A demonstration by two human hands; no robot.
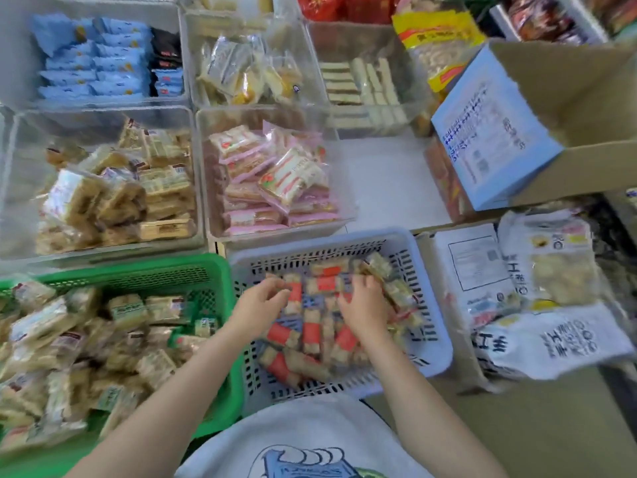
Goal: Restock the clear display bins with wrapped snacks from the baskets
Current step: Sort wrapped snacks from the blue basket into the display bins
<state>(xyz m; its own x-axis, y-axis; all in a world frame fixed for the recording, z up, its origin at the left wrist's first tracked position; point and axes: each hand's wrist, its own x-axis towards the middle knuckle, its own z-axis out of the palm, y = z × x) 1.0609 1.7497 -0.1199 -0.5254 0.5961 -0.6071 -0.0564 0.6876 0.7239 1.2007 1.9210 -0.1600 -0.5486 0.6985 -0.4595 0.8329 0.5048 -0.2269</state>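
Observation:
A pale blue basket (pixel 437 343) in front of me holds several red-and-tan wrapped snacks (pixel 312 331). Both my hands are down inside it. My left hand (pixel 260 303) has its fingers curled round a snack at the pile's left side. My right hand (pixel 362 305) lies curled over the snacks at the right, gripping some. Beside it on the left stands a green basket (pixel 165 270) full of tan wrapped snacks (pixel 69 339). Behind the baskets are clear display bins: one with pink-wrapped snacks (pixel 275 181), one with tan snacks (pixel 120 188).
Farther back, clear bins hold blue packets (pixel 93 60), yellowish packets (pixel 244 70) and stacked wafers (pixel 362 84). An open cardboard box (pixel 568 105) with a blue flap stands at the right. Torn white bags (pixel 537 291) lie beside the blue basket. A bare white shelf patch (pixel 389 181) sits right of the pink bin.

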